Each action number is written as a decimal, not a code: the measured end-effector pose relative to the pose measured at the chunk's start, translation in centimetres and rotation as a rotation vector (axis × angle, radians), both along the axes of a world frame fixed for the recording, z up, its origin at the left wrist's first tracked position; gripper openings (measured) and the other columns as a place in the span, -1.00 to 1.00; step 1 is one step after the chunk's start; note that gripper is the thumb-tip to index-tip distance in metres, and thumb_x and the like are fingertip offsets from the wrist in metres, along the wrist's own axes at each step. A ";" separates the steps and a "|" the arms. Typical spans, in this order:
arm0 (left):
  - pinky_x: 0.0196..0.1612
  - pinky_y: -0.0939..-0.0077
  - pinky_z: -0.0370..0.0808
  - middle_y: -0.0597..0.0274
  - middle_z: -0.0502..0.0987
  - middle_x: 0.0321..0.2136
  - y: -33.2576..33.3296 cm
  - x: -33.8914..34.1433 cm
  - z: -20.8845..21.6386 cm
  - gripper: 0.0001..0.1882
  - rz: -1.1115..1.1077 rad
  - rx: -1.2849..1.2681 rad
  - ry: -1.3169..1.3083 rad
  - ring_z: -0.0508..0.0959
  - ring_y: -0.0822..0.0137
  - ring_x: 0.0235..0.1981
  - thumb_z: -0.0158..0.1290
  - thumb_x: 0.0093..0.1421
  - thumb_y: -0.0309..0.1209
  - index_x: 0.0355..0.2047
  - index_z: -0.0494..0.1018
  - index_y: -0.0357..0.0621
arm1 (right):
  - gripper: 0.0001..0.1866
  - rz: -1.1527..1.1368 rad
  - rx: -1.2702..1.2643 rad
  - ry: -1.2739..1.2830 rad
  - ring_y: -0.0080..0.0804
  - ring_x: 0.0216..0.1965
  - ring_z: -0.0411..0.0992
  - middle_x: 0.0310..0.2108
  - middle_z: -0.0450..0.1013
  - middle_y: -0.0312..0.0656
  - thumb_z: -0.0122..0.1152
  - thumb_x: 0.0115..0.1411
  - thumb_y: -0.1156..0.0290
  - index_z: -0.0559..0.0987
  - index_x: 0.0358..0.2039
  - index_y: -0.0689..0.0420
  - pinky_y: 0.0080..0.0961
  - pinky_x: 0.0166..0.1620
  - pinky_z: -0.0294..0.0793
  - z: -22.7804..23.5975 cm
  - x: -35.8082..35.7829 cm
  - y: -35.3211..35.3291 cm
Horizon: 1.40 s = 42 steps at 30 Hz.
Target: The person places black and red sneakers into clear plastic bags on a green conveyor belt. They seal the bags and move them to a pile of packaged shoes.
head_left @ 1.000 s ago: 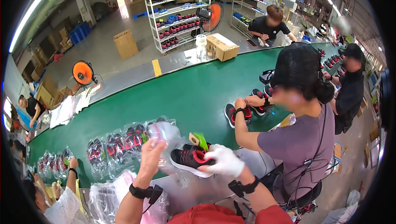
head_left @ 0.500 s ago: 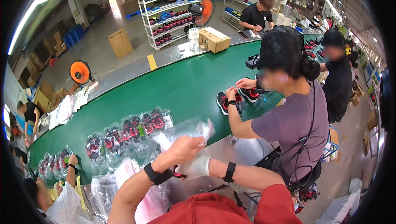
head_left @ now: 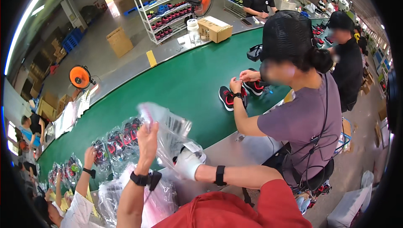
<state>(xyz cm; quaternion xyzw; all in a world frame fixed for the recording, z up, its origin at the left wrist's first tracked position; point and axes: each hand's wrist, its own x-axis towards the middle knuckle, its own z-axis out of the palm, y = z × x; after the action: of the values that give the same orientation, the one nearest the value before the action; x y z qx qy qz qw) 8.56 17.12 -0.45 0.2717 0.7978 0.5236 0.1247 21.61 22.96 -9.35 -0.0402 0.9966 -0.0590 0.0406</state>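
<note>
My bare left hand [head_left: 147,142] is raised, its fingers pinching the edge of a clear plastic bag [head_left: 168,123]. The bag spreads to the right and is partly smeared by motion. My right hand [head_left: 189,163], in a white glove, grips a dark shoe [head_left: 184,150] that lies against or inside the lower part of the bag; most of the shoe is hidden by glove and plastic. Below my left forearm, a stack of clear and pinkish plastic bags [head_left: 155,200] lies at the table edge. Bagged black-and-red shoes [head_left: 115,142] stand in a row left of my left hand.
A green conveyor belt [head_left: 184,74] runs across. At right, a co-worker in a purple shirt [head_left: 302,114] handles black-and-red shoes [head_left: 226,97]. A co-worker's hand [head_left: 89,156] at left touches the bagged row. Beyond stand a cardboard box [head_left: 215,29] and a shoe rack [head_left: 166,13].
My left hand has moved left and up, away from my right hand, stretching the bag between them. The co-worker's hand at left has reached up to the bagged shoes.
</note>
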 end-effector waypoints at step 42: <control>-0.50 0.61 0.35 0.40 0.45 -0.50 -1.6 0.9 -7.9 -0.91 0.186 0.510 -0.438 0.41 0.57 -0.52 0.01 0.17 -0.43 -0.35 0.43 -0.18 | -0.77 -0.435 -0.289 0.713 -0.18 -0.33 0.40 -0.39 0.38 -0.14 0.20 -0.08 0.32 0.43 -0.39 0.08 -0.29 -0.25 0.40 4.9 2.4 8.0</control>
<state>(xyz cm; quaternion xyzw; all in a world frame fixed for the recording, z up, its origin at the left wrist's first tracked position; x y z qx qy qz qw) 9.42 15.54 -8.33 0.1014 0.6170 0.7610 0.1729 23.97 31.00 -4.47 0.1473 0.9151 -0.1876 -0.3252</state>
